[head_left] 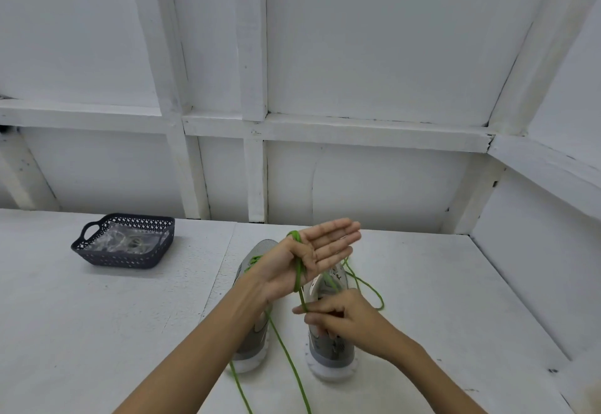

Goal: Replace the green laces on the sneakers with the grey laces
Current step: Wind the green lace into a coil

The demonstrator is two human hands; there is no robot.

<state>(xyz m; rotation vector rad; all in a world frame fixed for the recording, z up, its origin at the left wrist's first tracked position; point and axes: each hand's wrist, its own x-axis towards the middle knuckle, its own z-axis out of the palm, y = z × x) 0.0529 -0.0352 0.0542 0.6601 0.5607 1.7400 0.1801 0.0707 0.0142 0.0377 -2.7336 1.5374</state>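
Right hand (351, 319) pinches one green lace (297, 272) looped round left hand (320, 247); two sneakers (328, 350).

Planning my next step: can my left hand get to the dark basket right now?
Probably not freely: table toward the basket is bare, but green lace is wound round the left hand and the right hand pinches it.

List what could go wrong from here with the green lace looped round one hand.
1. The green lace is looped round the flat, open left hand; nothing clamps the loops, so they could slide off.
2. The right hand only pinches one strand, while loose lengths trail between the two sneakers toward the near edge; they might tangle or tug a sneaker.
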